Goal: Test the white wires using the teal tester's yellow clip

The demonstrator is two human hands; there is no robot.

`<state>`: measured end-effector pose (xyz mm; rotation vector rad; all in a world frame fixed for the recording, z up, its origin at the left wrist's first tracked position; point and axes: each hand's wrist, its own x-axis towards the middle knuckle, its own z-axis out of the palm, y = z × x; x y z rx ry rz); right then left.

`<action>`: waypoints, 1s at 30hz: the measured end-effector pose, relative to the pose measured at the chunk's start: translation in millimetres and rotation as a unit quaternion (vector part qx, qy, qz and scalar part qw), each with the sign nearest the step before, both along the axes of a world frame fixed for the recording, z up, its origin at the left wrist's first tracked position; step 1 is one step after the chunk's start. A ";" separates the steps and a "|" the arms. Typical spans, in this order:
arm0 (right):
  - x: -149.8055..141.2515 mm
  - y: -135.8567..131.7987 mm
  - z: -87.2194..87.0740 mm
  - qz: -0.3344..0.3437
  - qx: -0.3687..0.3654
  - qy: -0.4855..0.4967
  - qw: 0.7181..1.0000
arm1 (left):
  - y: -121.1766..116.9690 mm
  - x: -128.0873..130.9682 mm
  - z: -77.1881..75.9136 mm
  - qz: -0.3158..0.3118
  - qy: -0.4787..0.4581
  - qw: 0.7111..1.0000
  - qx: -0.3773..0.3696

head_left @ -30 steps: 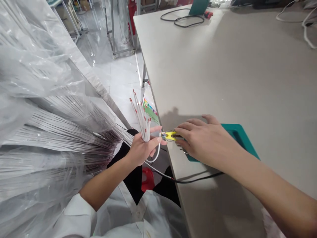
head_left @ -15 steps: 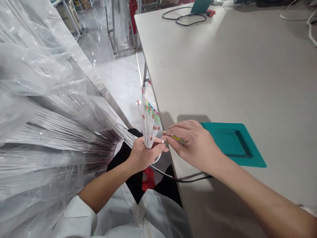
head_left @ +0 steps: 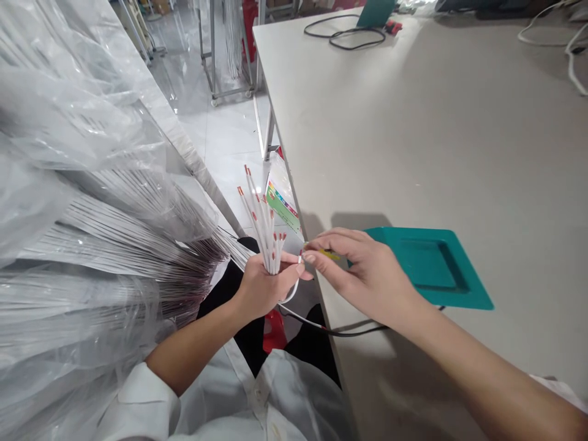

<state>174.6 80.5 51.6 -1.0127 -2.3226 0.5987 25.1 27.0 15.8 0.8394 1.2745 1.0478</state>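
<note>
Foreground: white shirt (head_left: 220, 392), front and sleeve, with a red object (head_left: 274, 334) below the worktop (head_left: 413, 135) edge.

Left hand (head_left: 263, 286): grip closed around a bundle of white cables (head_left: 265, 245), their reddish-brown tips fanned upward. A single white cable end (head_left: 300, 260) stands at the thumb and fingertips, its length curving below the hand.

Right hand (head_left: 370, 272): grip nearly closed, thumb and forefinger drawn together at the single cable end; contact there cannot be told. Yellow tool (head_left: 331, 254), held within the fingers, mostly hidden.

Black cable (head_left: 353, 334): lies on the worktop below the right hand, joined to a white length over the edge.

Left side: long white wires (head_left: 114, 214), many, under clear plastic sheeting (head_left: 82, 135).

Green tray (head_left: 478, 291): rectangular, recessed, flat on the worktop just beyond the right hand, partly covered by it.

Printed packet (head_left: 285, 208): multicoloured, beside the worktop edge.

Far end: looped black cord (head_left: 351, 49), green item (head_left: 376, 13) and small red piece (head_left: 393, 27); white cord (head_left: 571, 67) at right; wheeled metal rack (head_left: 232, 94) on the floor.
</note>
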 end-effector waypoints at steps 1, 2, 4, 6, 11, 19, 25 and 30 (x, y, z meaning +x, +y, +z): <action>-2.1 0.0 -1.1 0.010 0.005 -0.001 1.000 | -0.3 0.4 0.0 -0.002 -0.001 1.000 -0.001; -4.0 0.0 -2.6 0.014 0.014 -0.002 1.000 | -0.6 0.6 0.0 -0.003 -0.002 1.000 -0.001; -6.7 -0.3 -6.3 0.007 0.039 -0.006 0.999 | -1.3 0.2 -0.2 0.003 -0.003 1.000 -0.001; -7.3 -0.8 -9.9 -0.008 0.053 -0.016 0.998 | -2.0 -1.5 -0.3 0.009 -0.008 1.000 -0.001; -1.3 -3.3 -11.7 -0.023 0.038 -0.020 0.999 | -2.8 -6.6 -0.9 0.022 -0.044 0.999 0.007; -3.4 -0.8 -3.7 0.012 -0.027 0.030 0.999 | -1.7 -4.2 -3.2 -0.011 -0.047 0.999 -0.015; -9.3 -2.5 -13.4 0.029 0.093 -0.018 0.995 | -0.1 -5.4 -1.3 -0.023 0.065 0.998 0.010; -10.0 -1.6 -15.8 0.091 0.177 -0.094 0.975 | -0.2 -5.7 -9.2 -0.046 0.039 0.997 0.046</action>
